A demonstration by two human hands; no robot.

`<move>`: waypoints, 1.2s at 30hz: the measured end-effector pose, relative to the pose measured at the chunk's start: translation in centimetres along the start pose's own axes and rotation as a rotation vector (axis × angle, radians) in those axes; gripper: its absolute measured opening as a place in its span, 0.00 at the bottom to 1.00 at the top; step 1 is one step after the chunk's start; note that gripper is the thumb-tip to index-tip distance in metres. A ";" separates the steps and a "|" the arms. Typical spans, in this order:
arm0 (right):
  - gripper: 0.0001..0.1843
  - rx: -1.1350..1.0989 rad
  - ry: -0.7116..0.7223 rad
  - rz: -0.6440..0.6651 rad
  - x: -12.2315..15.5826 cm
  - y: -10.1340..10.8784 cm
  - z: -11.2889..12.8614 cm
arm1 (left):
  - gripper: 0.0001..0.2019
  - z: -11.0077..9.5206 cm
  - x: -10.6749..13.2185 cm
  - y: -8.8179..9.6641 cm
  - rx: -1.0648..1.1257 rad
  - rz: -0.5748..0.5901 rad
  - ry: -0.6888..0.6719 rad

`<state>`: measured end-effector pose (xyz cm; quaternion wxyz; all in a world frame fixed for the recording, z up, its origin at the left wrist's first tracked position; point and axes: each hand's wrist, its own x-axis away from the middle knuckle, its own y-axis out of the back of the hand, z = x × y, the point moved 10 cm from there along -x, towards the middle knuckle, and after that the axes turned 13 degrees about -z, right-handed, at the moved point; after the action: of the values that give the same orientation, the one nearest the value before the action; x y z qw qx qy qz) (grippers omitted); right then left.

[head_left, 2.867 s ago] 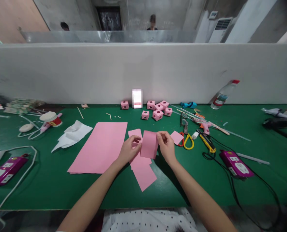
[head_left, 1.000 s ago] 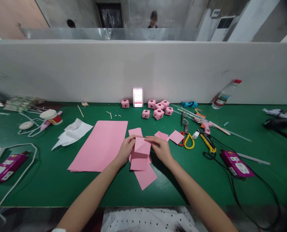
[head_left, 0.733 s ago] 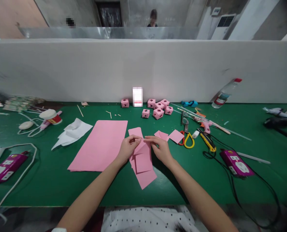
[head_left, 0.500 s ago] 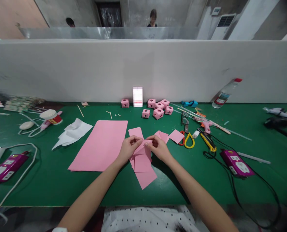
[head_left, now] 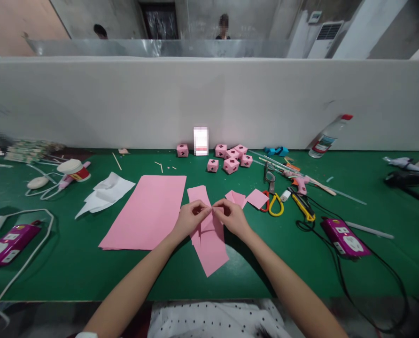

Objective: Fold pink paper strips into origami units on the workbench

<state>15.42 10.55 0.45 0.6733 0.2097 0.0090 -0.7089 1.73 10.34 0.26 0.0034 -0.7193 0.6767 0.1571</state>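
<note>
My left hand (head_left: 189, 219) and my right hand (head_left: 231, 218) meet at the middle of the green table (head_left: 72, 267), fingertips pinched together on a small folded pink paper piece (head_left: 209, 219). That piece is held just above a long pink paper strip (head_left: 211, 251) lying on the table. A large pink sheet (head_left: 148, 211) lies flat to the left of my hands. Two small folded pink squares (head_left: 248, 198) rest to the right of my right hand.
Several pink paper cubes (head_left: 230, 159) sit by the white partition (head_left: 209, 103). Scissors (head_left: 273, 197), a utility knife (head_left: 303, 204), a glue gun (head_left: 297, 180) and a purple power strip (head_left: 343, 237) lie right. White paper (head_left: 104, 195), a tape roll (head_left: 73, 169) and another power strip (head_left: 7, 241) lie left.
The pink piece was held upright as an open rectangle, then folded down and in; now both hands have drawn closer together and pinch it into a narrower fold.
</note>
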 end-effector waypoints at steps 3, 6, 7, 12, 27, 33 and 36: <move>0.06 0.080 0.079 -0.017 0.1 0.3 1.0 | 0.11 -0.5 0.4 -0.2 -0.074 0.009 -0.043; 0.05 0.137 0.110 -0.058 -0.1 0.8 1.4 | 0.11 -1.1 0.6 -0.2 -0.124 -0.012 -0.099; 0.05 0.149 0.109 -0.073 -0.2 1.0 1.3 | 0.11 -1.2 0.6 -0.1 -0.133 -0.023 -0.113; 0.05 0.173 0.064 -0.136 -0.8 2.0 0.6 | 0.11 -1.1 0.4 0.2 -0.147 -0.046 -0.116; 0.11 0.034 0.057 -0.084 -1.2 1.8 0.6 | 0.12 -1.2 0.2 0.7 -0.083 -0.050 -0.097; 0.07 0.034 0.066 -0.059 0.3 0.3 1.8 | 0.12 -2.0 0.8 0.4 -0.118 -0.072 -0.134; 0.06 0.047 0.056 -0.103 0.0 0.9 1.4 | 0.12 -2.3 0.8 0.5 -0.112 -0.081 -0.143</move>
<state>15.91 10.07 2.02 0.6302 0.2443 0.0219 -0.7367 1.81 9.03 2.40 0.0180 -0.7321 0.6352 0.2454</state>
